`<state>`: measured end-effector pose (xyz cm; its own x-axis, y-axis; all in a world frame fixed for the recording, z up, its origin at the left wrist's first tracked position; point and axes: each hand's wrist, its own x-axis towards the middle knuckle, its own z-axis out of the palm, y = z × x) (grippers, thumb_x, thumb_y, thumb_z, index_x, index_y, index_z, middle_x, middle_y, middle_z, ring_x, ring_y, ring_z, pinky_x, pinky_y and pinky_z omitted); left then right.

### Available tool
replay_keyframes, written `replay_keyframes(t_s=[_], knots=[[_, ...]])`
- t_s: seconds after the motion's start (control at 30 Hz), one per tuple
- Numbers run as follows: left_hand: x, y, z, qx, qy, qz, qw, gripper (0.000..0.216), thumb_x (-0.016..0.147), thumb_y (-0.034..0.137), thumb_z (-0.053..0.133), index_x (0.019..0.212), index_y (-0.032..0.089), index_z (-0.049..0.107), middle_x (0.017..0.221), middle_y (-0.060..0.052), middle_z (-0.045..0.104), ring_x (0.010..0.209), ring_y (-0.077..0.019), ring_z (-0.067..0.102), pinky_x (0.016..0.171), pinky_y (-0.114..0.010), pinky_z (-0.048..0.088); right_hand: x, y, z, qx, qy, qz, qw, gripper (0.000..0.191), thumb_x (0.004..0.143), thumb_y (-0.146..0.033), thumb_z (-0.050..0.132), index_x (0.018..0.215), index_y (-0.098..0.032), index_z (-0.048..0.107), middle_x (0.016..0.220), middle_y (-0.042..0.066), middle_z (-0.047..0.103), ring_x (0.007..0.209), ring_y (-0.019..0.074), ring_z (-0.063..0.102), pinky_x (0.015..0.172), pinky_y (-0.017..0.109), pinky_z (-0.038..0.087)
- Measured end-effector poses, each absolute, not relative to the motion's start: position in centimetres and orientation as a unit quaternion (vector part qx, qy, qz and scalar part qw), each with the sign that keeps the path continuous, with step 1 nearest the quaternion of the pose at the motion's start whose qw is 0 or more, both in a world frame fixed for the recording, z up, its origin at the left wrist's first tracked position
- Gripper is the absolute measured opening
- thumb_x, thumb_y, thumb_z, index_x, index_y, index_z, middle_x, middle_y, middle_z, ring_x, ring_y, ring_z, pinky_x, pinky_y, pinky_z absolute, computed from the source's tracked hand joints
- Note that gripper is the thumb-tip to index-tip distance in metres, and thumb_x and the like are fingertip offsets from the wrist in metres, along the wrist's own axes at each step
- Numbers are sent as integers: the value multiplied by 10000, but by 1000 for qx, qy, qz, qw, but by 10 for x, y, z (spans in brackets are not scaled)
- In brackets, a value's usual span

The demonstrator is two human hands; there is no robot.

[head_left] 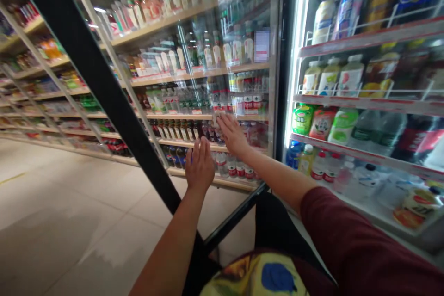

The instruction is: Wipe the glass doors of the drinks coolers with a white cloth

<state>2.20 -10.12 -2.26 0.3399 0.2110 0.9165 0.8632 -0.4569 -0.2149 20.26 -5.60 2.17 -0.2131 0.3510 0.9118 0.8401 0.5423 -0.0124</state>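
Observation:
A glass cooler door (243, 18) with a black frame stands swung open before me. My left hand (200, 169) is against or very near its glass, fingers stretched upward and holding nothing visible. Higher and to the right, my right hand (234, 135) reaches to the same pane. Its fingers lie nearly flat over a small pale cloth-like piece (218, 118), pressed toward the glass; blur hides its exact kind. The door's black side bar (100, 88) slants past on the left, and its bottom bar (236, 212) crosses above my legs.
On the right, the lit cooler has wire-fronted shelves (367, 37) of bottles and cans. Through and beyond the glass, wooden store shelves (166, 81) hold rows of bottles. A pale tiled floor (86, 222) spreads at lower left. A blurred paper label (262, 46) is on the pane.

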Motion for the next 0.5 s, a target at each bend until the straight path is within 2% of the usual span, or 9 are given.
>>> replay_keyframes(t_s=[0.13,0.23,0.33,0.4,0.5], knots=[[15,-114,-3,-718,-385,-459,354,603,980,215,428,1564,196,279,1570,-117,347,1501,-266,241,1240,-476,163,189,-57,26,-423,-702,-231,524,566,984,-130,295,1549,-146,319,1624,80,316,1555,185,84,1267,448,216],[6,-112,11,-717,-402,-470,321,616,983,225,423,1573,206,245,1590,-115,312,1521,-290,151,1242,-573,78,176,-70,-6,-408,-739,-237,481,545,997,-171,350,1541,-176,346,1612,81,343,1552,204,119,1252,455,248],[-1,-106,16,-727,-406,-453,318,628,986,227,423,1578,189,217,1596,-126,293,1526,-300,111,1237,-615,39,173,-77,-25,-387,-776,-255,429,519,998,-173,379,1515,-203,402,1586,76,393,1539,205,190,1241,446,265],[-3,-104,16,-730,-406,-445,322,633,986,226,422,1579,173,207,1600,-135,279,1526,-305,98,1236,-625,44,175,-75,-14,-388,-774,-261,427,523,997,-151,355,1515,-211,402,1586,71,394,1536,191,200,1245,443,247],[-1,-106,14,-730,-412,-446,314,631,984,225,421,1576,161,214,1605,-145,261,1526,-316,90,1232,-638,42,173,-69,23,-410,-734,-260,475,540,997,-133,311,1534,-168,357,1615,82,337,1546,182,150,1257,438,215]])
